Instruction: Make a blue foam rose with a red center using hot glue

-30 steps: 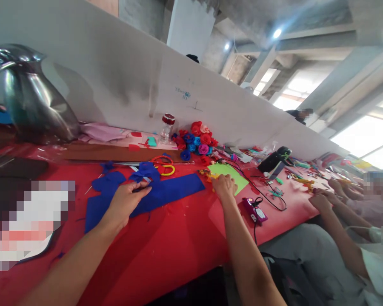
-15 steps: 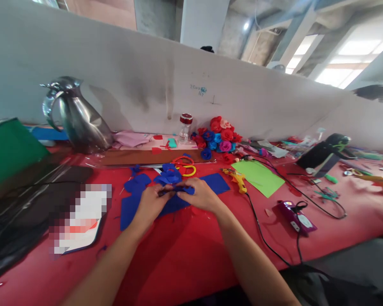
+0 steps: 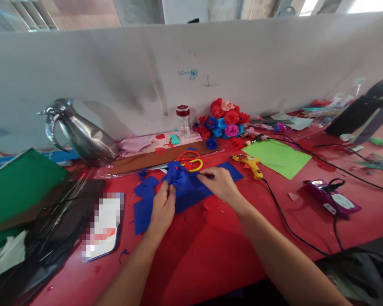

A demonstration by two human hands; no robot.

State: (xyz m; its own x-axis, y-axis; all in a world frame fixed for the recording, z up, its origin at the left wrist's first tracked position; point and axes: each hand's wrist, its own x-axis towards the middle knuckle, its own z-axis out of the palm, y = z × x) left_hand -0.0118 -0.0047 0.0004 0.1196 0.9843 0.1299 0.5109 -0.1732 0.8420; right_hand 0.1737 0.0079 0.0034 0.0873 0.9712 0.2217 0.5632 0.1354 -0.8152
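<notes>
A blue flower (image 3: 178,175) with ruffled petals is held at its lower edge by my left hand (image 3: 163,206), fingers closed. To its right, my right hand (image 3: 221,183) is pinched over a flat blue sheet (image 3: 191,199); whether something small is between the fingertips is hidden. That sheet lies beneath both hands. Cut blue petals (image 3: 146,187) rest left of the flower. Just behind it are scissors (image 3: 194,165) with red and yellow handles, their blades partly covered.
A yellow glue gun (image 3: 250,165) with a trailing cord lies to the right, near a green sheet (image 3: 279,157) and a purple power box (image 3: 333,199). Bunched flowers (image 3: 225,121), a glass jar (image 3: 184,123) and a steel jug (image 3: 83,131) stand behind. A phone (image 3: 105,229) lies left.
My hands were together at the blue material and are now apart, the right one shifted rightward. The flower shows more plainly in the left. The head view has turned and tilted.
</notes>
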